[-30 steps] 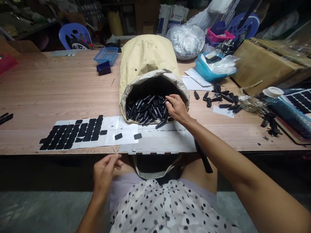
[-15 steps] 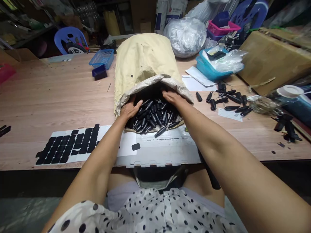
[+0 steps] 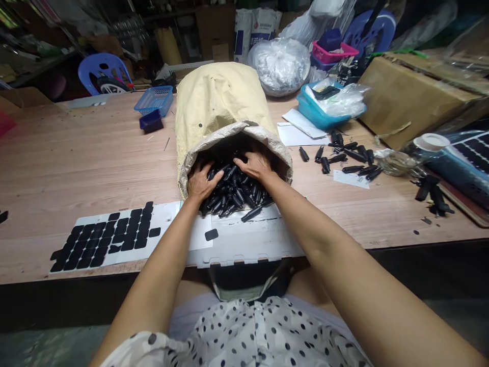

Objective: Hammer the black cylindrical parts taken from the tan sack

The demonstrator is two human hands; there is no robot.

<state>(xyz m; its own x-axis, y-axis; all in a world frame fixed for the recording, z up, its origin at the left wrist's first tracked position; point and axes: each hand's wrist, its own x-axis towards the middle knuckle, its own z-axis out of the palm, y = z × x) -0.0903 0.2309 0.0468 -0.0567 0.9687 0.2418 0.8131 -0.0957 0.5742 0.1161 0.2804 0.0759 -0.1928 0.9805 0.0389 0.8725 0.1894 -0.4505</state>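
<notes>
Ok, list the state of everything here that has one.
Sack, lying on its side, mouth open toward the person.
Black plastic parts, heaped in the sack's mouth, a few spilling out.
Left hand, open, palm down on the heap.
Right hand, open, palm down on the heap.
Pad sheet, flat, right part bare.
Loose parts, scattered on the table.

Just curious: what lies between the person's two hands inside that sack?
In the head view, a heap of small black parts lies between the left hand and the right hand, in the mouth of the tan sack.
</notes>
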